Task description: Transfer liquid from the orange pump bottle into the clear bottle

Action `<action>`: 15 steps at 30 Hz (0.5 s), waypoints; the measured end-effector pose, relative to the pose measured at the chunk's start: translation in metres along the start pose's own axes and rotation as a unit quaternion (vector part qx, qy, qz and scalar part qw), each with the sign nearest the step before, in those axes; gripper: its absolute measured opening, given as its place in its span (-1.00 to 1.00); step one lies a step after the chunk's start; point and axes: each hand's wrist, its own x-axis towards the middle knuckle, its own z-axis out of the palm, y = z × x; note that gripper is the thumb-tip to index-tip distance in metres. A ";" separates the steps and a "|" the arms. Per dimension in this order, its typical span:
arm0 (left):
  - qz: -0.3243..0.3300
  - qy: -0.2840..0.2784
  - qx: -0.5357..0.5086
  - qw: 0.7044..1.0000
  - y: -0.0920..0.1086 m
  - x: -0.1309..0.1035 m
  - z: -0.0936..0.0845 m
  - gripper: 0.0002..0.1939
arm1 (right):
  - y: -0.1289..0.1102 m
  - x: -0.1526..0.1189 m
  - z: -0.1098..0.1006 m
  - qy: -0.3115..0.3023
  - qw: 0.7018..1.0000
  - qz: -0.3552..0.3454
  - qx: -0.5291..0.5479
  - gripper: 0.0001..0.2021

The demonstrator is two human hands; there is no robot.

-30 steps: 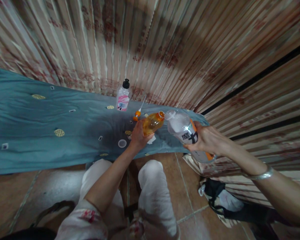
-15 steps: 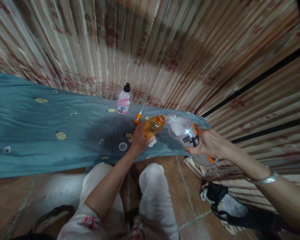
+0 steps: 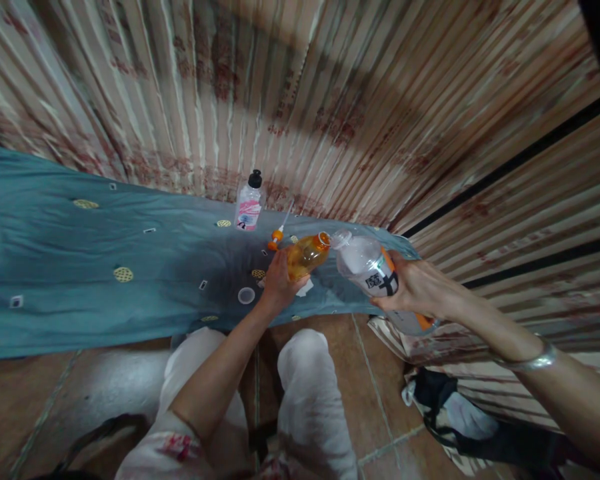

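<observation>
My left hand (image 3: 279, 283) is wrapped round a small orange see-through bottle (image 3: 305, 258), tilted with its open mouth up and to the right. My right hand (image 3: 416, 288) grips a large clear plastic bottle (image 3: 365, 263) with an orange and white label, tipped to the left. The two bottle mouths meet or nearly meet; whether liquid passes between them cannot be made out. An orange pump head (image 3: 276, 239) with a thin tube lies just beyond my left hand. Behind it stands a clear bottle with a black cap and pink label (image 3: 249, 212).
A teal patterned cloth (image 3: 170, 250) covers the long surface, with a small round clear cap (image 3: 246, 295) on it. Pleated curtains (image 3: 280, 100) hang behind and at the right. A black bag-like item (image 3: 435, 393) lies on the floor at the lower right.
</observation>
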 end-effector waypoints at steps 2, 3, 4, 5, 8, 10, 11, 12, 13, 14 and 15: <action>0.005 0.001 -0.004 1.000 -0.001 0.000 0.000 -0.31 | 0.000 0.000 0.000 -0.001 1.000 0.001 0.006 -0.40; 0.006 0.003 -0.006 1.000 -0.001 0.000 0.000 -0.31 | -0.001 0.000 0.000 0.000 1.000 0.001 0.010 -0.41; 0.007 0.004 -0.006 1.000 -0.001 0.000 0.001 -0.31 | -0.001 0.000 0.000 0.003 1.000 0.001 0.013 -0.41; 0.006 0.004 -0.005 1.000 -0.001 -0.001 0.001 -0.31 | -0.001 0.000 0.000 0.004 1.000 0.000 0.016 -0.41; 0.001 0.002 0.002 1.000 -0.001 -0.001 0.001 -0.30 | -0.002 -0.001 0.001 0.004 1.000 0.001 0.024 -0.38; 0.000 0.000 0.004 1.000 -0.001 -0.001 0.001 -0.29 | -0.003 -0.001 0.001 0.006 1.000 -0.001 0.027 -0.36; -0.001 0.001 0.005 1.000 -0.001 -0.001 0.001 -0.29 | -0.003 -0.001 0.001 0.007 1.000 -0.001 0.026 -0.36; 0.000 0.003 0.005 1.000 -0.001 -0.001 0.001 -0.29 | -0.004 -0.002 0.001 0.008 1.000 -0.001 0.026 -0.37; 0.000 0.004 0.006 1.000 0.000 -0.001 0.001 -0.28 | -0.005 -0.002 0.001 0.007 1.000 -0.003 0.027 -0.38; 0.001 0.005 0.007 1.000 -0.001 -0.001 0.001 -0.28 | -0.005 -0.002 0.001 0.007 1.000 -0.004 0.027 -0.39; 0.001 0.006 0.008 1.000 -0.001 -0.001 0.001 -0.28 | -0.005 -0.002 0.001 0.008 1.000 -0.005 0.026 -0.40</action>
